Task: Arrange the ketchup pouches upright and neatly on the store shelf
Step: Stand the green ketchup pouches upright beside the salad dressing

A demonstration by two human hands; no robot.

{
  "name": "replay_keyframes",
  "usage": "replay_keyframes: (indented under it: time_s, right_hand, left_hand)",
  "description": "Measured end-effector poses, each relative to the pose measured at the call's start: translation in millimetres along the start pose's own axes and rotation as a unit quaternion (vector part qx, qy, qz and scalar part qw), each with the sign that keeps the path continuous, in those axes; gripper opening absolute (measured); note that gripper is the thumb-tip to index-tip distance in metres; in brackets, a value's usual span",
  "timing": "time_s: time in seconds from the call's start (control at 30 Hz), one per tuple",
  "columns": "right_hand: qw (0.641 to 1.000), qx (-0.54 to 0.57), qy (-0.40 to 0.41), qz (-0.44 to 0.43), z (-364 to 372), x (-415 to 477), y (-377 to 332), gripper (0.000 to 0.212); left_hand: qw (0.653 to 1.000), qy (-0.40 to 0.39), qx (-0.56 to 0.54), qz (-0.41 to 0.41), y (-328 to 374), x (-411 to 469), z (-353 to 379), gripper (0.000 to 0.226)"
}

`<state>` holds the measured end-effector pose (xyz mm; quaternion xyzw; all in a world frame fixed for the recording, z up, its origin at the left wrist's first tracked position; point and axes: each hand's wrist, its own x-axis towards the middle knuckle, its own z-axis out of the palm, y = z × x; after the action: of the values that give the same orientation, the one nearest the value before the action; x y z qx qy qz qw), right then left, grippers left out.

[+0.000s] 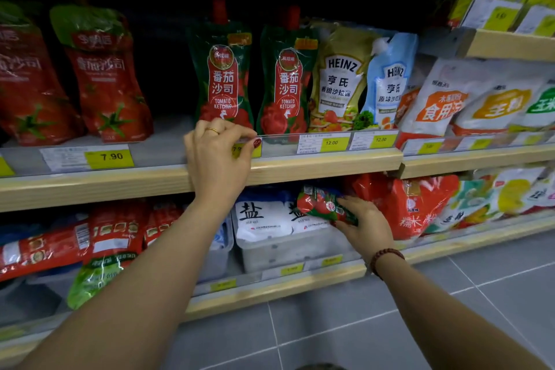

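Pouches of ketchup stood on the middle shelf (300, 164): two green-and-red spouted ones, the left pouch (222, 69) and the right pouch (286, 75), both upright and just beside each other. Two larger red pouches (102, 75) leaned further left, well apart from the green pair. Two Heinz salad dressing pouches (360, 81) touched the right pouch's side. Left hand (217, 153) rested at the shelf's front edge, fingers curled over the clear price rail (315, 137), just below the left pouch, gripping no pouch. Right hand (365, 224) was clamped on a third green ketchup pouch (322, 204), held sideways at the lower shelf, above a clear bin (285, 252) holding white salt bags (261, 219). Red bag (405, 207) leaned beside that hand.
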<state>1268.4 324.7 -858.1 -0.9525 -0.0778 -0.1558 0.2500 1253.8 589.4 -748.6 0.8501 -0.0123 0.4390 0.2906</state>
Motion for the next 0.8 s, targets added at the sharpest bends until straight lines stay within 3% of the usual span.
replay_keyframes:
  time_s: [0.23,0.33,0.5,0.57,0.67,0.8]
  right_hand:
    - [0.984,-0.105,0.081,-0.122,-3.9,-10.5,-11.1,0.025]
    - [0.977,-0.166,0.032,-0.129,-19.8,-12.2,-17.9,0.01]
    - [0.945,-0.245,-0.065,-0.206,-58.5,-5.7,-31.8,0.02]
    - [0.938,-0.241,-0.097,-0.229,-75.7,2.3,-42.9,0.022]
    - [0.934,-0.21,-0.141,-0.254,-99.9,16.9,-66.1,0.019]
    - [0.927,-0.188,-0.18,-0.269,-126.0,38.9,-107.7,0.016]
  left_hand:
    - [1.0,0.001,0.003,0.003,-0.1,0.9,0.4,0.009]
    - [1.0,-0.007,-0.009,0.002,-0.5,3.3,-1.0,0.008]
    - [0.996,-0.056,-0.044,0.059,4.7,4.6,-6.2,0.017]
    - [0.985,-0.107,-0.081,0.11,11.1,5.0,-9.3,0.02]
    - [0.94,-0.27,-0.165,0.13,20.8,10.2,-14.3,0.026]
    - [0.88,-0.429,-0.158,0.131,25.1,20.4,-19.9,0.055]
